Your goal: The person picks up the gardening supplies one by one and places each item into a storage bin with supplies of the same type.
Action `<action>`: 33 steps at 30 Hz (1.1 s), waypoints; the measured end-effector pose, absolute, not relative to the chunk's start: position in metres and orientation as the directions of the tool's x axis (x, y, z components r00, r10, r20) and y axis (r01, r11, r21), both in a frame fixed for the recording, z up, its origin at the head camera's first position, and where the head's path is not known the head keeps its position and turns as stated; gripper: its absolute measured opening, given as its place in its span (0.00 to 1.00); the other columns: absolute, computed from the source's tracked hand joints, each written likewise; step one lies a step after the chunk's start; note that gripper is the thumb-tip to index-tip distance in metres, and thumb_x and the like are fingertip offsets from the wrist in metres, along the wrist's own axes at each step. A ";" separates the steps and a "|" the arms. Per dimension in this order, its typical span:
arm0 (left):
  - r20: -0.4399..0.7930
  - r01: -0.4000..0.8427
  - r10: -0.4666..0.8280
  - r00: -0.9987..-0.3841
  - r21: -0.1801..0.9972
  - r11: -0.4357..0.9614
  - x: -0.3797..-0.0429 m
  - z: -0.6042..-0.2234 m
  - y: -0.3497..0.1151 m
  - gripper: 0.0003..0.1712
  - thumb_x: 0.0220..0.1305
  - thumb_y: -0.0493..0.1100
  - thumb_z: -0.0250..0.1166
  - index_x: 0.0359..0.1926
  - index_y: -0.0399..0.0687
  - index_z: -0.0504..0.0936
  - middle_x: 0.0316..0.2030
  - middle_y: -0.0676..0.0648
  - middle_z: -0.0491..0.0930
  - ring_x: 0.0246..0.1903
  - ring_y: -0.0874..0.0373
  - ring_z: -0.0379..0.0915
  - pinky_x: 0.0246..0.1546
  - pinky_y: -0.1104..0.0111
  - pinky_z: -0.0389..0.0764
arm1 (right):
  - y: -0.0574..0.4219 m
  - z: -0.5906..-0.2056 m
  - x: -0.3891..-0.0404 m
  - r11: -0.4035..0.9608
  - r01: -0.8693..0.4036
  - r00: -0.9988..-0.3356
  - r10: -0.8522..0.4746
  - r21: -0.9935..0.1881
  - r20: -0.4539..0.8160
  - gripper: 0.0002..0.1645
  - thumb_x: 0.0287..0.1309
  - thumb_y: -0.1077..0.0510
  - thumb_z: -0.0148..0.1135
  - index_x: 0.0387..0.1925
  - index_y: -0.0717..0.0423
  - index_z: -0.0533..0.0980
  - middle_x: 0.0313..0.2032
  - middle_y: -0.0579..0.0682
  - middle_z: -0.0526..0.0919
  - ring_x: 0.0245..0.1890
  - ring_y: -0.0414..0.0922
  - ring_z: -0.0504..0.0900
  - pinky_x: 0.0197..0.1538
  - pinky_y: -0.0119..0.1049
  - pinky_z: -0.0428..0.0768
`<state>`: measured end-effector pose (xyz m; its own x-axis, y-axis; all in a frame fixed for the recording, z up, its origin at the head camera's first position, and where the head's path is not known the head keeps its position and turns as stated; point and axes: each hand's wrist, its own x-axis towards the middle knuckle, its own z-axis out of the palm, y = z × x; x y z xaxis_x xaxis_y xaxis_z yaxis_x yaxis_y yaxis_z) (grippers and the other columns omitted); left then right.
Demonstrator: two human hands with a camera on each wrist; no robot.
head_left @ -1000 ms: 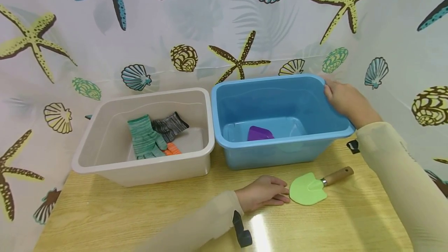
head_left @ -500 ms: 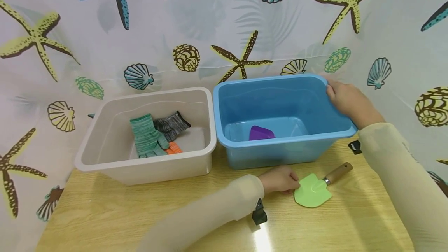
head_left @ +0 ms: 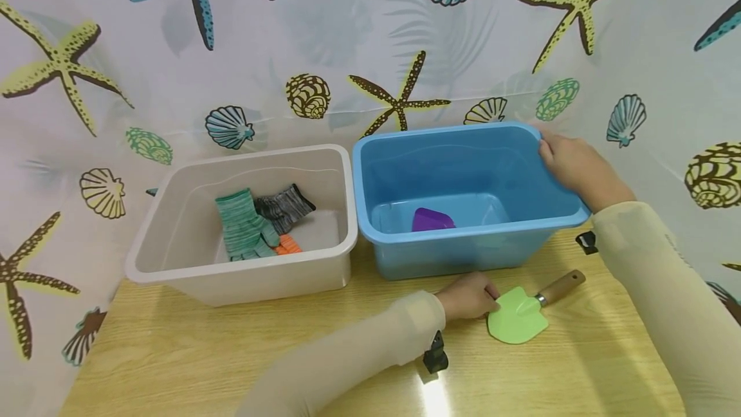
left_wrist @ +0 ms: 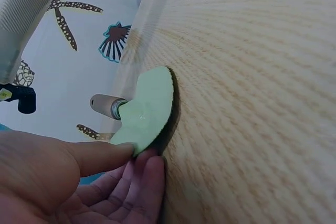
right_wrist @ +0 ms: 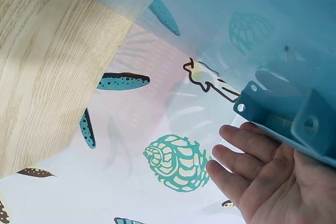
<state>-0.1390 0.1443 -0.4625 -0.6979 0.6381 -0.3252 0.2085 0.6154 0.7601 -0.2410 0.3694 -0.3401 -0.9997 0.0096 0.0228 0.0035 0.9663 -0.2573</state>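
My left hand (head_left: 467, 295) pinches the blade edge of a light green hand trowel (head_left: 517, 317) at the front of the table. In the left wrist view the thumb presses the top of the blade (left_wrist: 144, 108) and the fingers lie beneath it. Its wooden handle (head_left: 561, 287) points away to the right. On the right end of the blue plastic tub (head_left: 448, 256), my right hand (head_left: 579, 169) holds the rim, thumb inside. From below, the right wrist view has the fingers under that rim (right_wrist: 270, 116); the thumb is hidden there. A purple object (head_left: 432, 220) lies in the tub, partly hidden.
Left of the blue tub stands a beige tub (head_left: 249, 280) with a green knit glove (head_left: 240, 224), a grey knit item (head_left: 285, 208) and an orange one (head_left: 287, 245) inside. A seashell-print cloth (head_left: 324, 24) hangs behind the wooden table (head_left: 191, 352).
My left hand has moved right to the trowel blade, and its outstretched fingers have closed into a pinch on the edge. The right hand keeps its place on the tub rim.
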 end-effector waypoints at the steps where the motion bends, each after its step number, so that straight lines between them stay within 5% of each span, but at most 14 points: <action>1: -0.321 0.192 0.644 -0.695 0.779 0.596 -0.139 -0.464 0.143 0.07 0.59 0.37 0.64 0.39 0.42 0.83 0.28 0.55 0.77 0.25 0.66 0.70 0.25 0.78 0.72 | 0.370 -0.340 -0.241 0.966 0.004 -1.000 0.010 -0.258 0.021 0.36 0.70 0.44 0.25 0.71 0.59 0.45 0.59 0.74 0.63 0.55 0.74 0.63 0.54 0.69 0.60; 13: -0.349 -0.199 0.683 -0.641 0.936 0.291 -0.140 -0.481 0.126 0.08 0.56 0.26 0.62 0.39 0.30 0.80 0.27 0.49 0.76 0.26 0.59 0.77 0.27 0.71 0.81 | 0.369 -0.340 -0.242 0.965 -0.009 -1.000 -0.002 -0.261 0.025 0.36 0.70 0.43 0.25 0.71 0.58 0.45 0.57 0.75 0.64 0.53 0.74 0.65 0.52 0.69 0.61; 33: -0.395 -0.238 0.681 -0.617 0.918 0.317 -0.135 -0.474 0.097 0.06 0.56 0.27 0.63 0.37 0.33 0.80 0.27 0.46 0.78 0.25 0.59 0.78 0.28 0.69 0.82 | 0.371 -0.340 -0.241 0.968 -0.014 -0.999 -0.005 -0.251 0.034 0.35 0.70 0.42 0.25 0.72 0.55 0.46 0.56 0.76 0.64 0.52 0.75 0.64 0.51 0.70 0.61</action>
<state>-0.1346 0.0972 -0.4738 -0.6166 0.6809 -0.3953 -0.2384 0.3170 0.9180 -0.2409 0.3713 -0.3399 -0.9994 -0.0054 0.0342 -0.0138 0.9678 -0.2514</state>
